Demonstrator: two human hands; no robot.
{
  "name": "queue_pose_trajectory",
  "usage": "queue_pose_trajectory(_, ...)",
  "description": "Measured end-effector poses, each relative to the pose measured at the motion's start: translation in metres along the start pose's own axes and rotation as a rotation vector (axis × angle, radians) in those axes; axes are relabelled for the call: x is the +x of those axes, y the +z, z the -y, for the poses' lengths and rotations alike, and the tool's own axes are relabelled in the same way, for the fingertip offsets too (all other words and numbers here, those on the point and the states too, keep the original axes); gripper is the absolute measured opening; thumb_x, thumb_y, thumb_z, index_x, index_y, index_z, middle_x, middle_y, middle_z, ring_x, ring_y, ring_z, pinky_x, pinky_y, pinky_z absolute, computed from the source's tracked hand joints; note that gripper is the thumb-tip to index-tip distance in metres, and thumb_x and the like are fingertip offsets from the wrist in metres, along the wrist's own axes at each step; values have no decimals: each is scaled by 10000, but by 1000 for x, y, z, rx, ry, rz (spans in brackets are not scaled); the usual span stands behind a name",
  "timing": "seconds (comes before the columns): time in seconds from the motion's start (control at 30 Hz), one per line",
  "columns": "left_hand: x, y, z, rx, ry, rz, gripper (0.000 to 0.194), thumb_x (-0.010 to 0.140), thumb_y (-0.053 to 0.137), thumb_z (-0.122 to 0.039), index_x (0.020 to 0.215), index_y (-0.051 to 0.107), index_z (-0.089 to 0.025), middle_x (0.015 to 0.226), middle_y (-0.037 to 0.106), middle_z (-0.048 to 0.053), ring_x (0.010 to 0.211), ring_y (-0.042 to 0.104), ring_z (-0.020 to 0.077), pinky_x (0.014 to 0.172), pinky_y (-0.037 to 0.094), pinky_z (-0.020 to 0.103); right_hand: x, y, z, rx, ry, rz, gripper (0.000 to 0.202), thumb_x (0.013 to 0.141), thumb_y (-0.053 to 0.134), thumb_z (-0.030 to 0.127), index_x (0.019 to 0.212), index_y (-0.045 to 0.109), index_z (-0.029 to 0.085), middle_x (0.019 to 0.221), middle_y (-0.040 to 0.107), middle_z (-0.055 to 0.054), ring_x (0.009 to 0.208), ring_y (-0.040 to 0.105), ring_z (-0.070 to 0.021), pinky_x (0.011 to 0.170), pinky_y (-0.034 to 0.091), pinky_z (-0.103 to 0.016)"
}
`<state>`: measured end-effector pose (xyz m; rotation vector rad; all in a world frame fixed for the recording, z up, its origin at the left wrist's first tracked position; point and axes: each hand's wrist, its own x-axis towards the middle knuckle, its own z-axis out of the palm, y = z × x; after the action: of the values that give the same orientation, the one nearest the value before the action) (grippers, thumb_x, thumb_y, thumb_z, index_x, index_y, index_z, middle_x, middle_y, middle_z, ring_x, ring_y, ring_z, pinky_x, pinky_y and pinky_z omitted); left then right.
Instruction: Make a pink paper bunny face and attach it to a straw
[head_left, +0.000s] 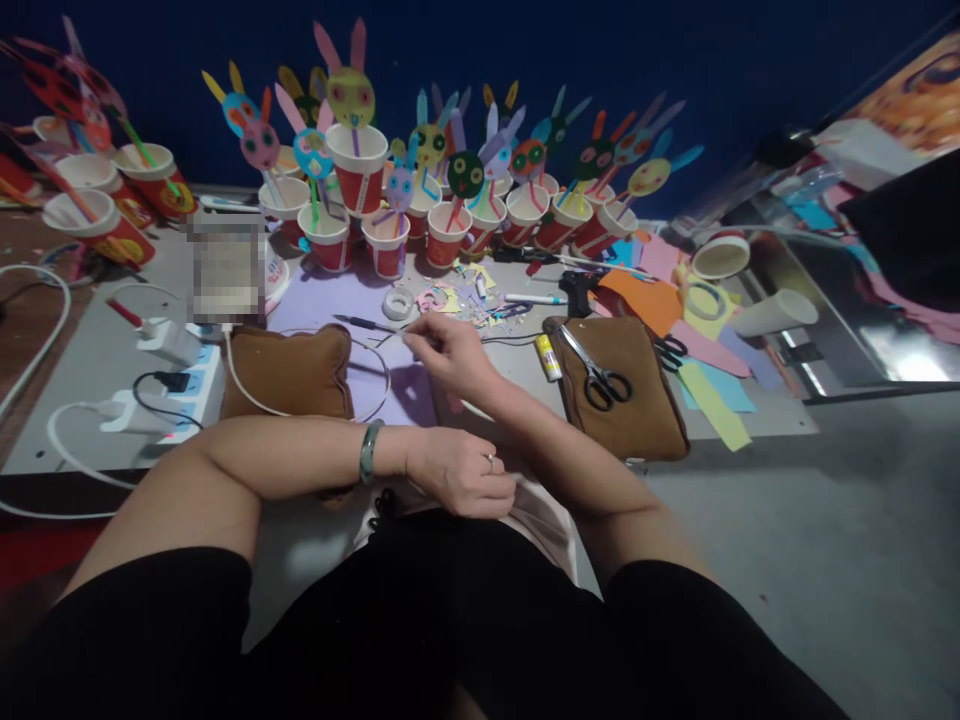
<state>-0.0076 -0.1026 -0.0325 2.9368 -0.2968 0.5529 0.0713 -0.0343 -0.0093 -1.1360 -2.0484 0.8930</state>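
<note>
My right hand (pixel 450 352) reaches over the purple sheet (pixel 409 385), its thumb and fingertips pinched together near the end of a dark pen (pixel 366 323). What lies between the fingertips is too small to make out. My left hand (pixel 463 474) rests near my lap at the table's front edge, its fingers curled together, a ring on one finger; anything under them is hidden. A roll of clear tape (pixel 398 302) lies just behind the pen. Paper scraps (pixel 480 298) are scattered to the right of the tape.
Cups (pixel 448 238) with paper rabbit heads line the back. Scissors (pixel 604 386) lie on a brown cushion (pixel 649 400) beside a glue stick (pixel 548 358). Another cushion (pixel 289 372), a power strip (pixel 201 385) and white cables are at left. Coloured paper (pixel 712 405) lies at right.
</note>
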Motion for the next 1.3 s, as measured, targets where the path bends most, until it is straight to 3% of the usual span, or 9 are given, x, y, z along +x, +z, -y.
queue_pose_trajectory(0.1, -3, 3, 3, -30, -95, -77, 258, 1032, 484, -318, 939, 717, -260, 944, 763, 45, 819, 676, 137, 696, 489, 299, -25, -36, -10, 55, -20, -181, 216, 918, 635, 370, 945, 716, 172, 763, 720, -17, 649, 596, -124, 632, 458, -251)
queue_pose_trajectory(0.23, -7, 8, 7, 138, -318, -384, 256, 1006, 546, -346, 1222, 675, -301, 1306, 731, 60, 1237, 643, 210, 1056, 471, 420, -69, -79, -24, -15, 11, -380, 162, 847, 735, 349, 904, 762, 200, 830, 767, -31, 676, 648, -135, 630, 503, -258)
queue_pose_trajectory(0.3, -8, 9, 10, 255, -499, -470, 403, 1004, 533, -407, 1372, 585, -250, 1426, 654, 129, 1365, 560, 280, 1134, 403, 522, -93, -94, -31, -20, 31, -446, 138, 819, 765, 322, 893, 768, 206, 800, 763, -22, 646, 643, -127, 615, 505, -253)
queue_pose_trajectory(0.4, -8, 9, 17, 290, -682, -451, 559, 1020, 472, -467, 1449, 483, -109, 1430, 617, 230, 1372, 545, 332, 1135, 378, 556, -125, -106, -38, -22, 61, -438, 113, 770, 795, 282, 838, 760, 199, 733, 740, -15, 604, 641, -127, 566, 500, -243)
queue_pose_trajectory(0.53, -8, 11, 24, 63, -730, -275, 421, 1084, 317, -378, 1280, 575, -110, 1106, 768, 126, 961, 700, 207, 930, 481, 396, -151, -103, -45, 89, 69, -410, 116, 772, 806, 277, 839, 748, 202, 748, 729, -23, 605, 644, -131, 537, 489, -244)
queue_pose_trajectory(0.7, -9, 11, 21, -49, -698, -141, 494, 1099, 199, -403, 1043, 627, -162, 843, 754, 47, 700, 615, 154, 788, 466, 323, -153, -77, -48, 396, 107, -386, 207, 853, 755, 396, 895, 688, 205, 675, 663, 17, 500, 571, -101, 472, 452, -226)
queue_pose_trajectory(0.87, -7, 8, 19, -85, -691, -117, 540, 1092, 161, -450, 940, 609, -189, 737, 695, 32, 647, 566, 159, 715, 463, 295, -145, -61, -38, 302, 74, -358, 160, 934, 670, 344, 883, 700, 195, 637, 627, 28, 475, 542, -88, 459, 443, -218)
queue_pose_trajectory(1.13, -1, -1, 14, -188, -648, -158, 630, 1078, 57, -502, 924, 583, -190, 709, 649, 45, 684, 578, 182, 714, 481, 305, -149, -69, -20, 375, 18, -435, 117, 933, 678, 322, 898, 733, 225, 661, 629, 19, 477, 537, -93, 417, 408, -220)
queue_pose_trajectory(1.3, 1, -8, 13, -305, -635, -119, 532, 1086, 156, -497, 968, 579, -199, 739, 660, 38, 683, 589, 174, 688, 461, 305, -154, -70, -20, 353, 78, -487, 177, 918, 678, 393, 860, 737, 237, 663, 627, -5, 471, 516, -113, 400, 402, -252)
